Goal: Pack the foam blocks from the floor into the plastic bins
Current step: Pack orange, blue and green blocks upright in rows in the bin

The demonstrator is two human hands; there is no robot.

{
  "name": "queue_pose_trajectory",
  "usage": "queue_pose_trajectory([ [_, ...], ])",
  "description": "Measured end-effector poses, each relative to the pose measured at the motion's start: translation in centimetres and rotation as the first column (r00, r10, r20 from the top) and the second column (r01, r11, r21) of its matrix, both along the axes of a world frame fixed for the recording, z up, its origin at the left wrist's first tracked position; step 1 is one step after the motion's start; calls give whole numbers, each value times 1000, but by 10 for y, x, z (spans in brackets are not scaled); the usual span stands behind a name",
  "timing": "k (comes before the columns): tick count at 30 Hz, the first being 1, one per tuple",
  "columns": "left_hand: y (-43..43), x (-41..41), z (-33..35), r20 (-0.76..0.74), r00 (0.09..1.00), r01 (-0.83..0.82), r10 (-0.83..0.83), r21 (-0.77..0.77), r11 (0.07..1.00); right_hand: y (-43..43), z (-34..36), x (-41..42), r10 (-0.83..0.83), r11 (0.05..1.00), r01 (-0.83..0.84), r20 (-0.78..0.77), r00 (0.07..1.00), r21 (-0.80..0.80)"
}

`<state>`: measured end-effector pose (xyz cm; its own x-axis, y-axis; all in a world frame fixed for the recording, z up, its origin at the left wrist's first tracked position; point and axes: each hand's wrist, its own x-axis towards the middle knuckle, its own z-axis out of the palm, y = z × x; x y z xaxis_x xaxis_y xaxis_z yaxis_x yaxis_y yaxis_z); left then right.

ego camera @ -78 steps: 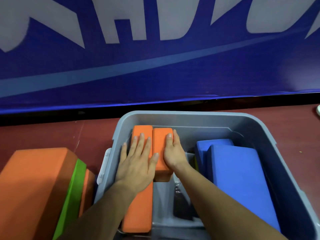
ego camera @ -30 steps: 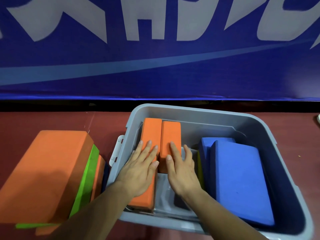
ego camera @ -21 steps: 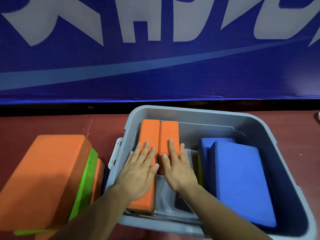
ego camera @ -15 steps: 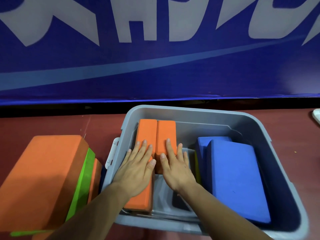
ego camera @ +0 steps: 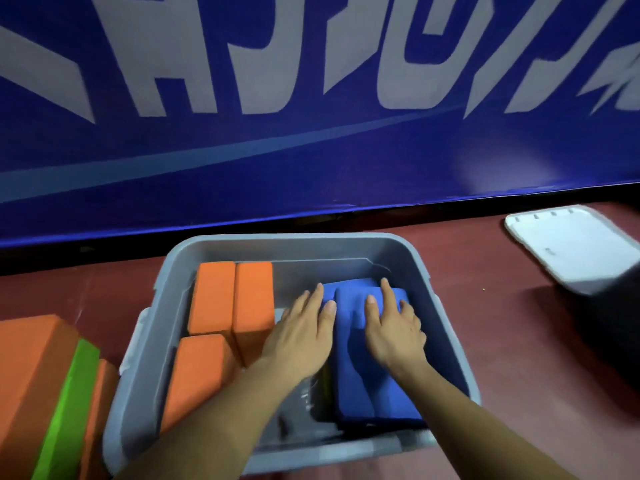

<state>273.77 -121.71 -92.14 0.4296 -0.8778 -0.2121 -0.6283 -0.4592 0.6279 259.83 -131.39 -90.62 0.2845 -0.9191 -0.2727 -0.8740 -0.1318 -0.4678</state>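
Presently, the floor [ego camera: 502, 341] shows as a smooth, dark red surface. At the rear it is bounded by a black strip and a blue banner [ego camera: 311, 161] with large pale letters and a lighter stripe. A grey plastic bin [ego camera: 294, 240] sits on the floor near the banner. Inside it, three orange foam blocks [ego camera: 235, 299] occupy the left part, two side by side at the far end and one nearer. Blue foam blocks [ego camera: 360, 382] lie overlapped in the right part. The left hand [ego camera: 301, 337] and right hand [ego camera: 394, 330] both rest flat on the blue foam blocks, fingers [ego camera: 386, 291] straight and spread, gripping nothing. A stack of orange and green blocks [ego camera: 34, 375] lies on the floor just beside the bin's left wall. A white lid [ego camera: 571, 247], blurred, lies on the floor well to the right. The dark object [ego camera: 616, 334] beside the lid cannot be identified.
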Motion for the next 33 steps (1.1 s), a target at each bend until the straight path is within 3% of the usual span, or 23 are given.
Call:
queue_pose_trajectory([
  [6,-33,-33,-13,-165,986,26,-7,112,993,-18,-10,-21,-169,973,143,131,977,183],
  [9,-36,-41,-11,-302,947,-74,106,116,991,-18,-2,-16,-228,958,194,150,962,212],
  [16,2,-35,48,-291,920,-274,264,4,962,-3,41,-2,-289,945,214,333,897,246],
  [23,78,-3,68,-116,983,-168,143,-251,953,45,71,25,-194,969,92,482,855,228],
  [26,94,3,68,-179,962,-251,206,-286,925,56,81,36,-158,975,74,424,892,208],
  [30,91,-2,61,-384,861,-449,334,-265,853,70,86,35,-176,959,65,400,900,277],
  [33,86,-5,58,-382,868,-437,319,-279,855,78,81,27,-154,969,45,449,880,244],
])
